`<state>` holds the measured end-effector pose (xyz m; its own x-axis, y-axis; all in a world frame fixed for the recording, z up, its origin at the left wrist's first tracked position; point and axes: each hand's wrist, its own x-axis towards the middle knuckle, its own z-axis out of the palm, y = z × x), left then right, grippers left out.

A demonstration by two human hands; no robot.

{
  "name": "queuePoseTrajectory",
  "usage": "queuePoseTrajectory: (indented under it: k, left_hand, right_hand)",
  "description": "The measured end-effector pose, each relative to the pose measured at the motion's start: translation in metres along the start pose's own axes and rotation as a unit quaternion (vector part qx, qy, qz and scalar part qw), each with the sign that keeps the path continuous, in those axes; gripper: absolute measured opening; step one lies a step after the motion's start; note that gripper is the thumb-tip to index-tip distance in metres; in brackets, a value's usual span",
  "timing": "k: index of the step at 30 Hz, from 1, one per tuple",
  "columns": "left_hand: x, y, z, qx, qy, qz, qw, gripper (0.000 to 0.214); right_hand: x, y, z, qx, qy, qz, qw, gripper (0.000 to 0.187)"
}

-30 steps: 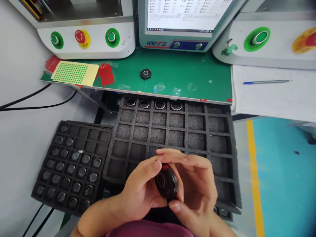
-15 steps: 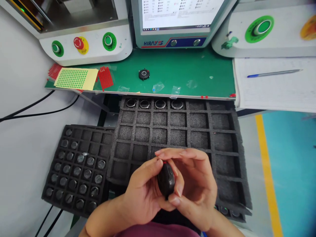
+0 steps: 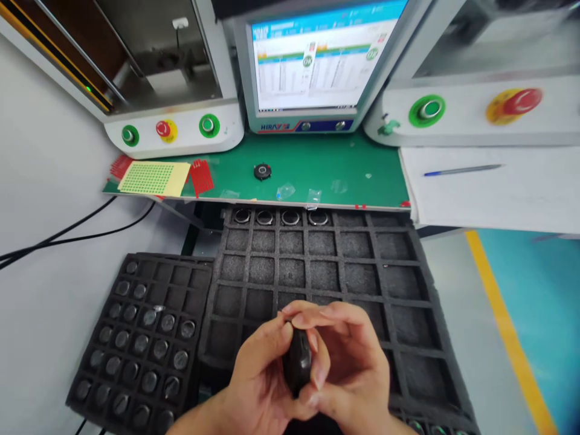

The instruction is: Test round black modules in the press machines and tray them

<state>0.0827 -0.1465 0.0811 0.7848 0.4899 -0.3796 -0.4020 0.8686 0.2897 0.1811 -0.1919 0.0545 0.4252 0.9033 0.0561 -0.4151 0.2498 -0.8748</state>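
Between my two hands stands a black watch case (image 3: 297,364), turned edge-on, so its faces are mostly hidden. My left hand (image 3: 260,368) closes on its left side with the thumb near the top edge. Fingers of my right hand (image 3: 351,362) curl over the top and the right side, and the right thumb presses near the bottom. Both hands are over the large black foam tray (image 3: 290,241), whose back row holds several round watch cases (image 3: 290,217). Another dark watch case (image 3: 262,171) lies flat on the green bench (image 3: 348,163).
At left, a smaller foam tray (image 3: 181,275) carries many round parts. A monitor (image 3: 308,66) stands behind the bench between two machines with green buttons (image 3: 209,125) and red stop buttons (image 3: 164,128). Sticker sheets (image 3: 154,177), paper (image 3: 489,193) and a pen (image 3: 462,170) lie around.
My view has tilted up, so the bench and trays appear lower and more of the monitor shows. Its screen now displays green OK marks. Both hands keep the watch case in nearly the same grip.
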Motion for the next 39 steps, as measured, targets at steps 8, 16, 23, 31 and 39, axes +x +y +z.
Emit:
queuePoseTrajectory:
  k: [8,16,23,31,39]
  left_hand:
    - [0.009,0.023,0.031,0.047,0.030,0.024,0.998,0.027]
    - [0.020,0.037,0.042,0.041,0.091,-0.001,0.995,0.028]
    - [0.037,0.043,0.039,0.071,0.086,-0.052,0.992,0.022]
    - [0.113,0.132,0.027,0.717,0.175,0.077,0.671,0.050]
    - [0.195,0.210,0.001,0.845,0.280,0.117,0.440,0.032]
  right_hand:
    - [0.020,-0.016,0.004,-0.086,-0.047,-0.118,0.988,0.049]
    - [0.031,-0.034,0.009,-0.231,-0.011,-0.205,0.951,0.056]
    - [0.039,-0.028,0.005,-0.273,0.051,-0.209,0.938,0.053]
    - [0.092,-0.008,-0.040,-0.317,0.115,-0.210,0.918,0.038]
    - [0.202,-0.015,-0.119,-0.492,0.061,-0.175,0.850,0.028]
